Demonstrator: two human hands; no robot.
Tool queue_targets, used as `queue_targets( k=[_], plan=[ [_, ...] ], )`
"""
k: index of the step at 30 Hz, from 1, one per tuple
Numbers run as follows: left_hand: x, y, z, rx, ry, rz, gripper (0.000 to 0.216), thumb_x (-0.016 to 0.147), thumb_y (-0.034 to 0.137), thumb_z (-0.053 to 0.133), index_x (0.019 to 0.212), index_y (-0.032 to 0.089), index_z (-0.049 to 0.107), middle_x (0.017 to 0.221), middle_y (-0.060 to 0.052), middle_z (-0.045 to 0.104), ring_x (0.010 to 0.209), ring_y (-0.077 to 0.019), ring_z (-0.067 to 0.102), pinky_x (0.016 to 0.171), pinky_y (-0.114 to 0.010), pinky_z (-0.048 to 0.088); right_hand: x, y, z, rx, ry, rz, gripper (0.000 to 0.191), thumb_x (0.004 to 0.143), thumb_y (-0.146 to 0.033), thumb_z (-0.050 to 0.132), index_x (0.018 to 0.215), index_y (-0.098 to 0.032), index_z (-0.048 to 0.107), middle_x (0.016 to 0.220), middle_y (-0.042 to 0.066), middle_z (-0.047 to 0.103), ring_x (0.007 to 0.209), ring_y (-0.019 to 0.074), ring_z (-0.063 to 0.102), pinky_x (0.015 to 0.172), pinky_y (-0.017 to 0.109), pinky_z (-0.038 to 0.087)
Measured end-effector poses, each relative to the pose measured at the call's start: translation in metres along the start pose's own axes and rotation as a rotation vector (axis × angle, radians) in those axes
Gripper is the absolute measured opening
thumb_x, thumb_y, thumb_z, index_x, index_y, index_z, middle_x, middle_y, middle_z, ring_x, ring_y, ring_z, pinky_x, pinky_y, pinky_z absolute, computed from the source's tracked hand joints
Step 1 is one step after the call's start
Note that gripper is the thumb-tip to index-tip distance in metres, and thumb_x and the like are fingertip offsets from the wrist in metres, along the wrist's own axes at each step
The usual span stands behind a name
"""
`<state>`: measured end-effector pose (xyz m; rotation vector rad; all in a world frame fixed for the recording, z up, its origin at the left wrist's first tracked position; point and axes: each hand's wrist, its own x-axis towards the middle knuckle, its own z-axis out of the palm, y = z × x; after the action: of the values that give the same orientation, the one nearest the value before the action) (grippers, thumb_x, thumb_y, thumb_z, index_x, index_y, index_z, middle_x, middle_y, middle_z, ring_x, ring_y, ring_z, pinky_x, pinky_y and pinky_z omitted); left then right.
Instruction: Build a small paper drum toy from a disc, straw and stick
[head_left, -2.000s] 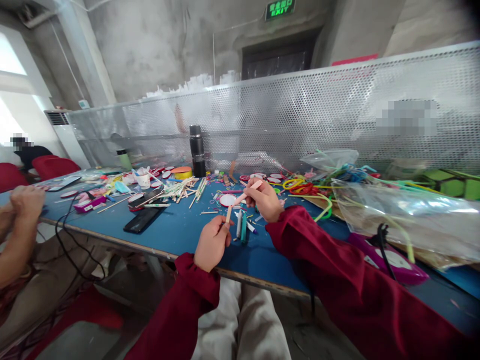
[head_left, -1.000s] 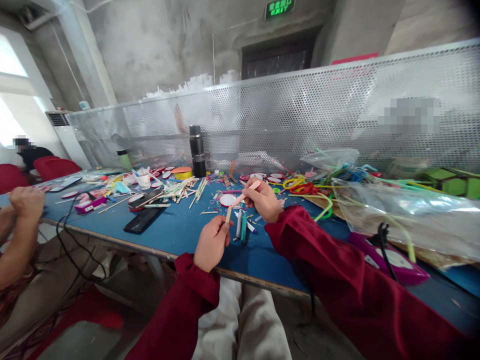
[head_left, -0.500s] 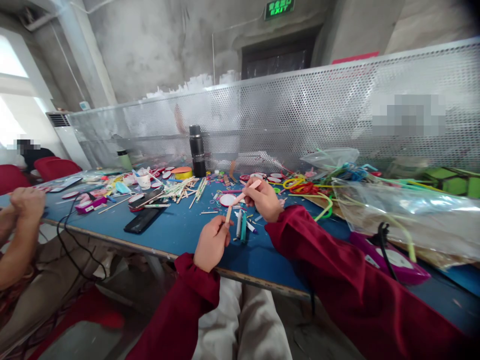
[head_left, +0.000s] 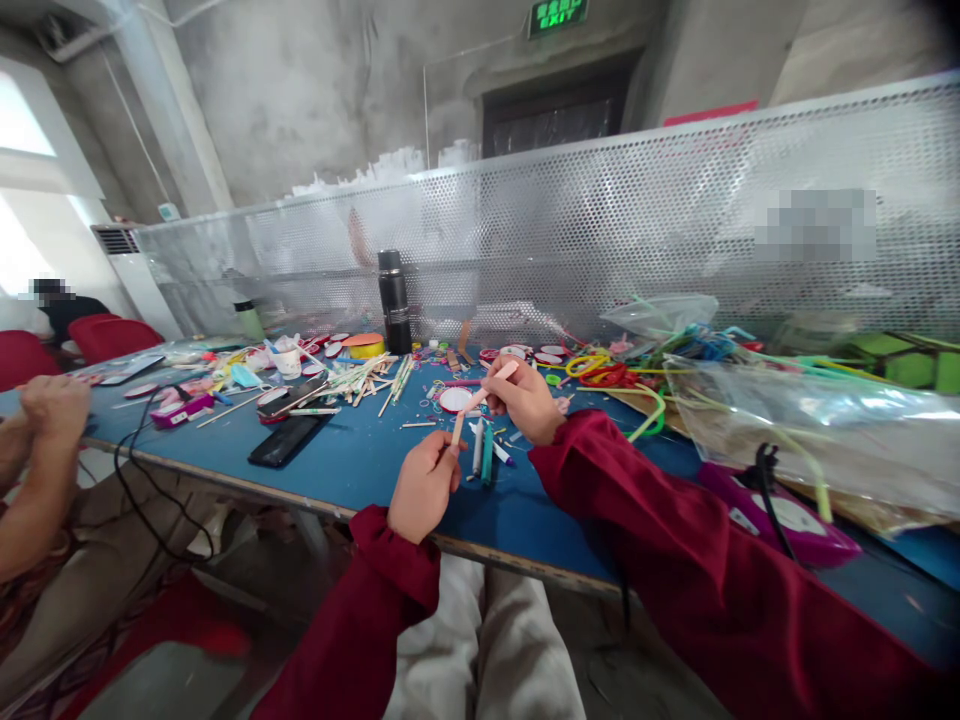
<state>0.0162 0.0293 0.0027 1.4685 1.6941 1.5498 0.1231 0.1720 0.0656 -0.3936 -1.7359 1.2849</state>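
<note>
My left hand (head_left: 421, 485) is closed, pinching the lower end of a pale wooden craft stick (head_left: 457, 430) that points up. Between the fingers of my right hand (head_left: 532, 400) is a second, slanted craft stick (head_left: 475, 400), pinkish in colour. Both lengths meet at an angle above the table; I cannot tell whether they are joined or one bent stick. Just behind them lies a round white disc with a red rim (head_left: 453, 397). Under my hands rest a grey pen (head_left: 478, 448), a teal pen (head_left: 487, 458) and a white pen with a purple end (head_left: 503, 455).
Left of my hands lie a black phone (head_left: 289, 440) and a pile of thin sticks (head_left: 360, 380). A black bottle (head_left: 394, 305) stands by the perforated screen (head_left: 555, 240). At right are a plastic bag (head_left: 840, 430) and a purple box (head_left: 787, 520). Another person's hands (head_left: 56, 405) are far left.
Both hands keep the same grip and nearly the same place. The free tip of the right-hand stick has shifted very slightly left and down.
</note>
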Motion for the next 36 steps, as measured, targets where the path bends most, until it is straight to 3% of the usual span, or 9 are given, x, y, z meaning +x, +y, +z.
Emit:
queue_targets(
  k=[16, 21, 26, 36],
  plan=[
    [0.001, -0.002, 0.0, 0.039, -0.039, 0.008, 0.028, 0.096, 0.038, 0.04, 0.098, 0.019, 0.06, 0.053, 0.005, 0.051, 0.05, -0.0126, 0.044, 0.054, -0.025, 0.033, 0.001, -0.002, -0.004, -0.071, -0.035, -0.042, 0.016, 0.073, -0.029, 0.061, 0.07, -0.023, 0.047, 0.047, -0.007, 0.049, 0.042, 0.0103, 0.044, 0.042, 0.024, 0.033],
    [0.001, -0.002, 0.0, 0.049, -0.052, 0.006, 0.022, 0.094, 0.031, 0.039, 0.099, 0.019, 0.058, 0.055, 0.004, 0.051, 0.052, -0.0135, 0.046, 0.055, -0.025, 0.032, 0.001, -0.005, -0.005, -0.078, -0.053, -0.042, 0.017, 0.073, -0.03, 0.061, 0.07, -0.023, 0.046, 0.047, -0.007, 0.048, 0.042, 0.0108, 0.044, 0.043, 0.025, 0.033],
    [0.001, -0.002, 0.0, 0.042, -0.061, 0.013, 0.018, 0.09, 0.02, 0.041, 0.098, 0.02, 0.056, 0.059, 0.003, 0.053, 0.058, -0.0147, 0.05, 0.059, -0.026, 0.034, -0.003, -0.011, -0.006, -0.21, -0.1, -0.123, 0.016, 0.079, -0.031, 0.06, 0.071, -0.022, 0.049, 0.053, -0.006, 0.049, 0.048, 0.0114, 0.045, 0.047, 0.026, 0.034],
    [-0.003, 0.002, -0.001, 0.065, -0.098, 0.032, 0.016, 0.092, 0.021, 0.041, 0.096, 0.022, 0.057, 0.066, 0.001, 0.058, 0.066, -0.0165, 0.054, 0.065, -0.029, 0.035, -0.042, -0.026, -0.016, -0.549, -0.169, -0.269, 0.018, 0.088, -0.037, 0.056, 0.079, -0.022, 0.062, 0.072, 0.002, 0.062, 0.065, 0.0157, 0.053, 0.059, 0.029, 0.04]
  ],
)
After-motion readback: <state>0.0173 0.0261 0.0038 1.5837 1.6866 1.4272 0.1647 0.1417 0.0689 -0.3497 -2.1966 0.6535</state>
